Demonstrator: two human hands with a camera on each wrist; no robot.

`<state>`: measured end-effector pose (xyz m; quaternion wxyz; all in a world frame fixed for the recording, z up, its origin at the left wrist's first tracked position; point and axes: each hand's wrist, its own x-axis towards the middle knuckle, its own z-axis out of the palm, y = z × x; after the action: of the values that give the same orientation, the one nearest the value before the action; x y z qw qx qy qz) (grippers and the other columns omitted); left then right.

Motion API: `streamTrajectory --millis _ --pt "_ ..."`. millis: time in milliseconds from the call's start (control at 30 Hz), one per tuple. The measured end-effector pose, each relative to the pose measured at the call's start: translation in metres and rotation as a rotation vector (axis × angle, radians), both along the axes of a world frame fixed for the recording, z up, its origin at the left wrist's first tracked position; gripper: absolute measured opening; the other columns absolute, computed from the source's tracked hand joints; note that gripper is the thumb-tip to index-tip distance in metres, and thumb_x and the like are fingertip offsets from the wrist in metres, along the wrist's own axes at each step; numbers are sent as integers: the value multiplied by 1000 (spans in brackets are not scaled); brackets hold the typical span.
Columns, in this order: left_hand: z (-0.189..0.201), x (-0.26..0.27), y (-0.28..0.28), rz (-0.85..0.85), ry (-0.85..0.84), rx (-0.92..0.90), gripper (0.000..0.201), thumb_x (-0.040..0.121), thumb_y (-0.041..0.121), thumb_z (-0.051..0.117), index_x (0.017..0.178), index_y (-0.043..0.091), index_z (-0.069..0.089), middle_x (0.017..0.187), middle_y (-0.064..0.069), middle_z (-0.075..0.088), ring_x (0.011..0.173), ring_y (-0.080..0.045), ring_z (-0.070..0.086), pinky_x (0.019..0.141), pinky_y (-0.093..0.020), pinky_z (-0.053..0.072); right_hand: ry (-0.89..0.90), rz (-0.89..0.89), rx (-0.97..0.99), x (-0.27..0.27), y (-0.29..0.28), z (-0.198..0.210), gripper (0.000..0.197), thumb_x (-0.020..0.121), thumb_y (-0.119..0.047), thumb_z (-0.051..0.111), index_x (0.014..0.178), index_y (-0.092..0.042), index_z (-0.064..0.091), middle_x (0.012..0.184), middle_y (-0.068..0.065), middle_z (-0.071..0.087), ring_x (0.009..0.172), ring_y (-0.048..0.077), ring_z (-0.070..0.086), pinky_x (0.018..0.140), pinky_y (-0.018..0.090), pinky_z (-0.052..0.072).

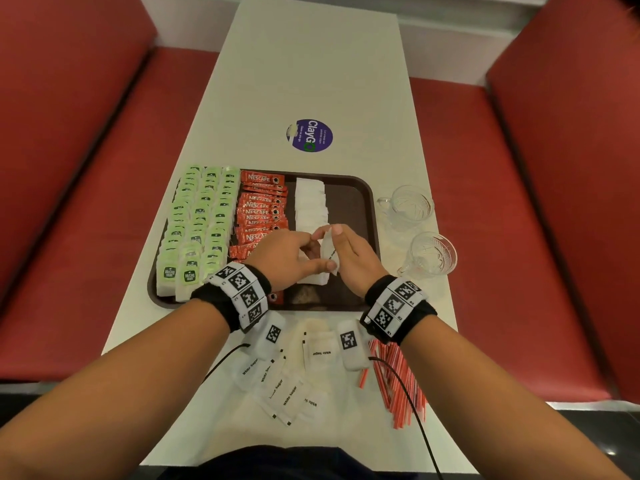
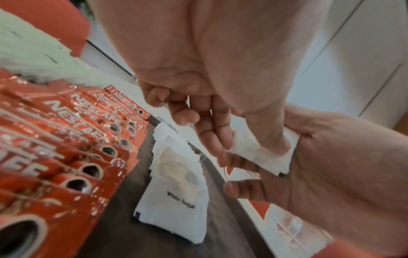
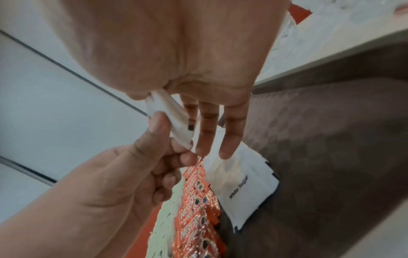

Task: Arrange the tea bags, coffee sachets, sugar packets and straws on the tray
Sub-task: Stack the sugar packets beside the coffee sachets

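Note:
Over the brown tray (image 1: 360, 188) my right hand (image 1: 341, 249) holds a small stack of white sugar packets (image 1: 328, 252) between thumb and forefinger. My left hand (image 1: 304, 251) pinches the same stack (image 2: 260, 153) from the other side. In the right wrist view the stack (image 3: 174, 120) sits between both thumbs, and my other right fingers (image 3: 232, 132) stay straight. The tray carries green tea bags (image 1: 197, 220), red coffee sachets (image 1: 263, 206) and a row of sugar packets (image 1: 310, 202). Loose sugar packets (image 1: 287, 386) and red-and-white straws (image 1: 398, 379) lie on the table in front of the tray.
Two glass cups (image 1: 408, 204) (image 1: 431, 254) stand right of the tray. A round purple sticker (image 1: 310, 135) lies on the white table (image 1: 311, 64) beyond it. Red bench seats (image 1: 86, 202) flank the table. The tray's right strip (image 3: 331, 157) is bare.

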<state>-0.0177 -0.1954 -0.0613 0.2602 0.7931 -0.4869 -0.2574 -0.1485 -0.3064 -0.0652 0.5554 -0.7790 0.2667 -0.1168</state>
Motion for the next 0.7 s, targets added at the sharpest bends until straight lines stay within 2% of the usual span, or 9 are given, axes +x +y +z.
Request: streamTrajectory --millis 67,167,267,333,400,467,500,600,700 --pt "2 0 2 48 91 -44 29 78 55 75 82 28 66 75 13 63 66 0 55 63 -23 41 -39 -20 63 1 3 -1 49 103 -54 24 111 -28 65 107 1 68 100 17 65 87 37 53" --pt "3 1 4 109 244 -135 21 77 37 83 86 24 69 77 8 68 70 -4 61 68 -30 52 -64 -12 92 0 5 2 50 104 -54 23 118 -25 62 92 4 69 74 15 64 68 36 53" --pt "3 1 7 136 318 -181 17 78 27 84 87 25 69 75 9 67 67 -5 59 71 -32 54 -59 9 148 -2 5 4 46 107 -44 24 123 -16 58 87 11 66 63 19 59 64 38 53" --pt "1 4 8 100 269 -164 13 81 31 81 87 25 71 73 10 64 63 -4 53 66 -32 50 -28 7 162 -4 4 3 46 108 -41 25 120 -13 58 87 8 65 64 16 58 61 31 52" --pt "-1 6 11 79 191 -138 13 83 39 78 84 28 70 73 10 62 63 -10 53 63 -32 47 0 -27 130 -5 3 1 44 108 -40 25 116 -13 59 81 4 61 63 13 55 59 27 49" --pt "-1 10 14 91 147 -110 14 84 40 76 82 28 69 76 5 66 69 -16 59 66 -33 49 22 -78 51 -8 0 -6 42 108 -40 26 107 -15 60 77 -2 59 64 11 53 61 32 49" --pt "-1 11 16 91 138 -91 13 85 38 75 83 27 69 78 4 67 71 -16 61 67 -31 50 42 -101 -2 -10 -2 -10 40 108 -40 27 103 -16 59 77 -4 59 65 11 54 64 34 49" --pt "-5 13 19 17 46 74 8 88 34 73 88 27 69 82 10 67 76 -9 62 66 -22 46 147 -106 -170 -15 -8 -17 36 108 -34 27 97 -17 57 81 -3 59 70 13 56 71 38 50" --pt "-13 12 15 -134 -92 260 10 91 34 69 98 27 71 89 11 67 80 -9 62 69 -21 43 283 -59 -243 -17 -10 -16 31 107 -26 31 101 -14 58 86 -2 58 77 14 54 71 30 39"
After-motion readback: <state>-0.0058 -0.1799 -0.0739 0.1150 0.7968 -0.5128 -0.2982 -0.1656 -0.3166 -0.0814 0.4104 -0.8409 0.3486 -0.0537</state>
